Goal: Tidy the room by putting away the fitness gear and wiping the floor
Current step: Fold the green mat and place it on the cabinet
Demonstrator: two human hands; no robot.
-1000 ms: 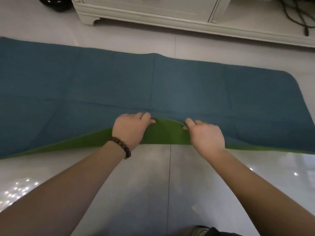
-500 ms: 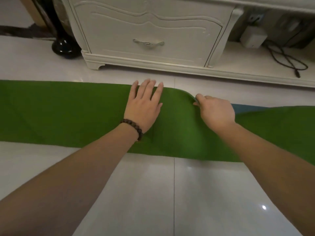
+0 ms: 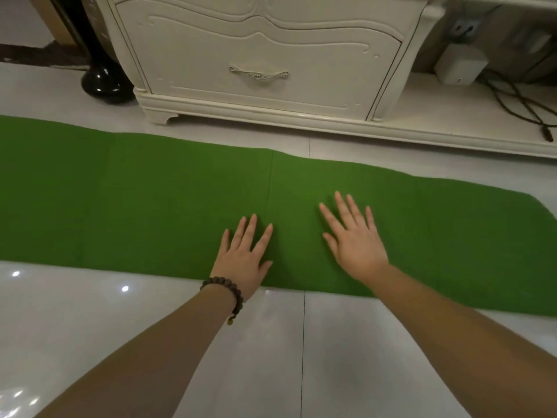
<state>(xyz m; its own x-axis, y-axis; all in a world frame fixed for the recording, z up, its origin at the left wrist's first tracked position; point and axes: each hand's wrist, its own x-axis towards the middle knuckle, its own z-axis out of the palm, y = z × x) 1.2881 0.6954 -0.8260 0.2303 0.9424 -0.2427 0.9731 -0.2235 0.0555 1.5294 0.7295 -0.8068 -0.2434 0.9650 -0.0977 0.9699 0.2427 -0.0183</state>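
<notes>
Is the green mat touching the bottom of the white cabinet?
Apart. The head view shows a strip of bare floor tile between the far edge of the green mat and the base of the white cabinet.

We see a glossy pale tiled floor (image 3: 331,357) with dark grout lines and small bright glints of lamp light at its left side. Beyond the grip stands a cream cabinet (image 3: 259,49) on short feet, its carved drawer front bearing a curved metal handle (image 3: 258,74). Left of the cabinet sits a shiny black base (image 3: 104,86). To the right, a low cream shelf (image 3: 452,116) carries a small white box (image 3: 459,64) and dark cables (image 3: 518,101), with a wall socket (image 3: 464,27) above.
</notes>
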